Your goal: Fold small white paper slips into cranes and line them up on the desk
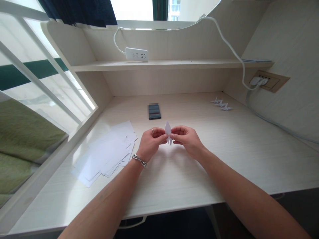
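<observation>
Our left hand (150, 142) and right hand (191, 140) pinch the folded paper (167, 127) between them, over the desk (178, 186). It looks light, a bit stiff and easy to crush, so we should hold its edges softly

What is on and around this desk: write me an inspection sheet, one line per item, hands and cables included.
Surface: pale desk, wood-grained.
Job's things: folded paper at centre; sheets overlapping at left; small paper cranes at far right.
Clutter: dark slab, partly pixelated, beyond the folded paper.
Left hand: pinching the folded paper; bracelet on wrist.
Right hand: pinching its other side.
Cables: white cable plugged into wall socket; grey cable along the wall.
Surroundings: power strip on shelf; dark curtain by the window.
</observation>
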Available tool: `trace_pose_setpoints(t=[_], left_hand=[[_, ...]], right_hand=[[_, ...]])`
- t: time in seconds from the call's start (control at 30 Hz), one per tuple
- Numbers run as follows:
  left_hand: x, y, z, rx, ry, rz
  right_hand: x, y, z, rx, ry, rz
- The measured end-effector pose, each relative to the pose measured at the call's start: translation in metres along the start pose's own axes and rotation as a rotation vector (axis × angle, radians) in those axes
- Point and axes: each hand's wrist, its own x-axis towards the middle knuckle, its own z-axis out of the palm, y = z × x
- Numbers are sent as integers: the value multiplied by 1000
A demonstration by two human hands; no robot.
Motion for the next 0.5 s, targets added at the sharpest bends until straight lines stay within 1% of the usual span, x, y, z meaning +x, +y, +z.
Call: trace_pose_setpoints(t=[0.17, 0.3, 0.37, 0.5], left_hand=[[-1, 3, -2, 33, -51, 2], [-1, 3, -4, 53, -91, -5], [-1, 3, -4, 25, -107, -18], [0, 3, -4, -111, -117, -61]], right_hand=[[1, 1, -4, 57, -103, 47], [0, -1, -4, 78, -150, 52], [0, -2, -3, 91, -161, 55], [0, -1, -3, 144, -171, 45]])
